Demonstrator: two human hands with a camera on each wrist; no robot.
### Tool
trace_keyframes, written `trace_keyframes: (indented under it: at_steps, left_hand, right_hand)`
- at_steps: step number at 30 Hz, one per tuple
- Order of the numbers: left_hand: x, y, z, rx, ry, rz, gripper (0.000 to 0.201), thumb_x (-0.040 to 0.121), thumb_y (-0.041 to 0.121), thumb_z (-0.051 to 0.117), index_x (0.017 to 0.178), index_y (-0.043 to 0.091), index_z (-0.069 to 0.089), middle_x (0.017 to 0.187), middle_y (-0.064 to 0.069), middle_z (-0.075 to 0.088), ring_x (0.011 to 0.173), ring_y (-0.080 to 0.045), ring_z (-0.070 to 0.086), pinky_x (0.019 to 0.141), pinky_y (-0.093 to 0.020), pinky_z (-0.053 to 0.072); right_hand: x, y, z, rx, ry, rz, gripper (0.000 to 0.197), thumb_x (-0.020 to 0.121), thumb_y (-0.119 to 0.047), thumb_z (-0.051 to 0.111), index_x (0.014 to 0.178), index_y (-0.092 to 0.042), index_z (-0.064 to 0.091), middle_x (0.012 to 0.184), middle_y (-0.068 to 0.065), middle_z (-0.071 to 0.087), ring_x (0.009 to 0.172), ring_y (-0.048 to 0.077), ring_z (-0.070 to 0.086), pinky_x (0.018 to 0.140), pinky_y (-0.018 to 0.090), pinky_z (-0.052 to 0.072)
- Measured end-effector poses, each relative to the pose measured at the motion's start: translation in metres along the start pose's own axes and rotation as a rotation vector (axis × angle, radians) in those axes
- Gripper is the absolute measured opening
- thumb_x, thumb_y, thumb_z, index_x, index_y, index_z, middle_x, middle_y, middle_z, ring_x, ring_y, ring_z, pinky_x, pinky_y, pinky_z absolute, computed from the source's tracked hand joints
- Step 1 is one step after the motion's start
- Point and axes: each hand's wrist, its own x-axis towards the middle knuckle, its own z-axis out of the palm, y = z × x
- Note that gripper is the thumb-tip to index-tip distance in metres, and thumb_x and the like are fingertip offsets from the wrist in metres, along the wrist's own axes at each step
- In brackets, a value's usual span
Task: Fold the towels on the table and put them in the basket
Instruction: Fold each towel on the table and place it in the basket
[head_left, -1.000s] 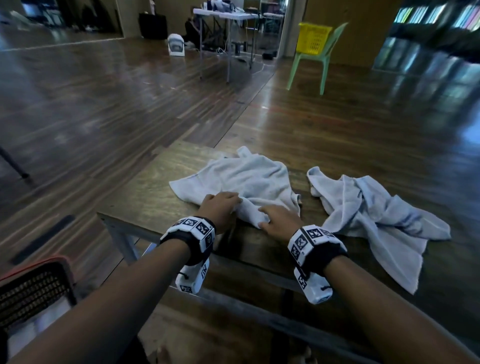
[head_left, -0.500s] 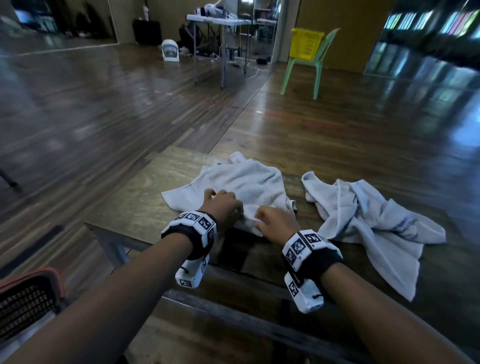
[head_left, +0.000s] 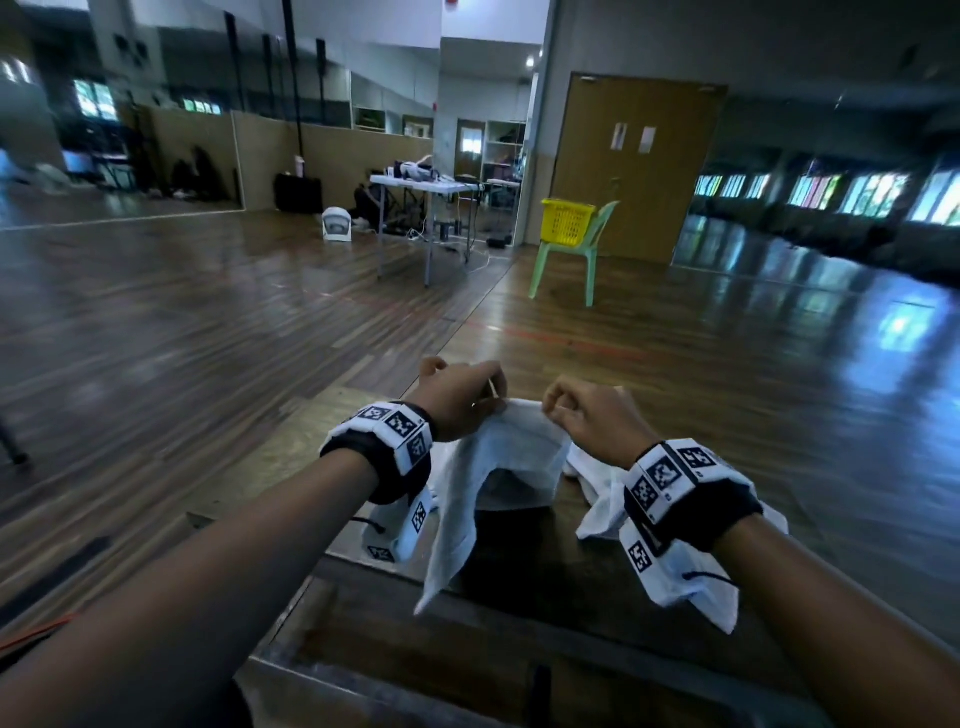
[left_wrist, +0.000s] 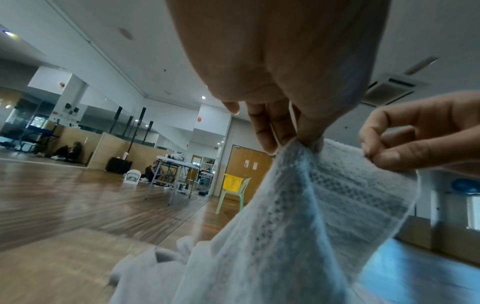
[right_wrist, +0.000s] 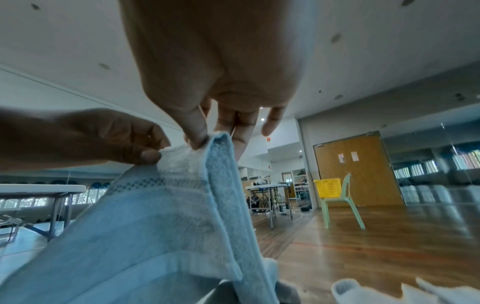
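Observation:
A pale blue-white towel (head_left: 498, 467) hangs in the air above the wooden table (head_left: 291, 457), held up by its top edge. My left hand (head_left: 462, 400) pinches one end of that edge and my right hand (head_left: 587, 415) pinches the other, a short span apart. The left wrist view shows thumb and fingers of the left hand (left_wrist: 298, 135) pinched on the towel (left_wrist: 298, 216); the right wrist view shows the right hand (right_wrist: 205, 137) pinching the towel (right_wrist: 155, 216) corner. A second crumpled towel (head_left: 597, 499) lies on the table under my right wrist. A yellow basket (head_left: 566, 221) sits on a far chair.
The green plastic chair (head_left: 576, 260) with the basket stands across the wooden floor by a brown double door (head_left: 639, 161). A white folding table (head_left: 426, 197) with gear and a small white fan (head_left: 336, 224) are further left. The table's near metal frame (head_left: 467, 691) is close below.
Both hands took hold of the towel's near edge on the table and lifted it up; the towel now hangs in the air. The head view has tilted up toward the room.

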Motion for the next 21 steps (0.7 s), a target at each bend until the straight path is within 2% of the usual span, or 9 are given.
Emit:
trace_keyframes:
  at_steps: [1,3,7,11,15,21]
  left_hand:
    - [0.0,0.004,-0.003,0.004,0.018,0.013,0.006,0.092,0.028,0.049,0.098,0.028,0.05,0.088,0.011,0.063,0.096,-0.015,0.057,0.071,-0.03,0.01]
    - [0.0,0.01,-0.004,0.005,0.029,0.038,0.009,0.092,0.021,0.047,0.095,0.029,0.048,0.084,0.014,0.058,0.093,-0.014,0.055,0.073,-0.029,0.01]
    - [-0.006,0.009,0.025,0.05,-0.058,0.024,0.017,0.093,0.019,0.044,0.097,0.029,0.057,0.097,0.01,0.06,0.105,-0.013,0.05,0.088,-0.035,0.017]
    - [-0.014,-0.004,0.083,0.07,-0.188,0.003,0.021,0.092,0.017,0.044,0.096,0.032,0.059,0.104,0.009,0.063,0.108,-0.014,0.048,0.086,-0.035,0.016]
    - [-0.022,-0.02,0.138,0.149,-0.269,0.018,0.027,0.088,0.014,0.045,0.1,0.033,0.059,0.103,0.009,0.061,0.109,-0.013,0.048,0.088,-0.035,0.014]
    - [-0.031,-0.032,0.186,0.268,-0.289,0.022,0.024,0.086,0.026,0.05,0.106,0.03,0.063,0.107,0.007,0.056,0.113,-0.018,0.046,0.089,-0.039,0.013]
  right_hand:
    - [-0.001,0.0,-0.005,-0.01,0.006,0.003,0.009,0.09,-0.025,0.053,0.088,-0.031,0.059,0.084,-0.008,0.063,0.094,0.018,0.061,0.093,0.037,0.038]
    - [-0.003,0.003,-0.01,-0.009,0.012,0.009,0.01,0.091,-0.026,0.052,0.09,-0.03,0.061,0.094,-0.004,0.068,0.099,0.018,0.06,0.096,0.038,0.036]
    - [-0.009,0.021,0.01,-0.031,-0.06,0.054,0.016,0.092,-0.022,0.048,0.087,-0.034,0.058,0.099,-0.003,0.069,0.104,0.017,0.06,0.101,0.038,0.033]
    - [-0.013,0.05,0.059,-0.063,-0.189,0.117,0.027,0.089,-0.019,0.044,0.076,-0.041,0.054,0.101,-0.005,0.068,0.096,0.018,0.062,0.098,0.037,0.034]
    - [-0.016,0.075,0.106,-0.094,-0.338,0.174,0.027,0.091,-0.017,0.041,0.085,-0.037,0.059,0.1,-0.006,0.069,0.104,0.017,0.058,0.101,0.038,0.026]
    - [-0.019,0.104,0.156,-0.267,-0.29,0.089,0.03,0.091,-0.017,0.046,0.102,-0.034,0.068,0.112,-0.005,0.06,0.113,0.019,0.051,0.096,0.039,0.027]
